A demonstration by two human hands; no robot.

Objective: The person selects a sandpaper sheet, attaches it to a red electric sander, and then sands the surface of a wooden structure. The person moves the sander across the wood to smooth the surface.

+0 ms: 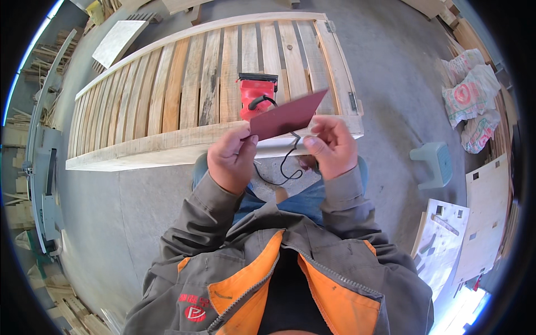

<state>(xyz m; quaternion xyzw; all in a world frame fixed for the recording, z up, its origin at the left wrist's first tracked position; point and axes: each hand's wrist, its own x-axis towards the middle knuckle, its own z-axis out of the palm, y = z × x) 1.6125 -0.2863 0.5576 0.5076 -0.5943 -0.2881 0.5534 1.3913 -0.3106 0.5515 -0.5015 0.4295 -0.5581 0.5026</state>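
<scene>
A dark red sheet of sandpaper (287, 115) is tilted above the near rail of a slatted wooden frame. My left hand (231, 153) pinches its left end between thumb and fingers. Beside the sheet's lower right edge is my right hand (335, 146), thumb and fingers apart and half curled, with nothing visible between them. Behind the sandpaper, a red power sander (255, 92) with a black base rests on the slats, partly covered by the sheet. Its black cord (283, 167) loops down over the frame's side toward my legs.
The long slatted wooden frame (212, 129) spans the area before me, with metal fittings at its right end. A grey-blue plastic stool (434, 164) stands at right. White woven sacks (473, 97) and cut boards (484, 215) lie beyond. Machinery (47, 184) and stacked wood line the left.
</scene>
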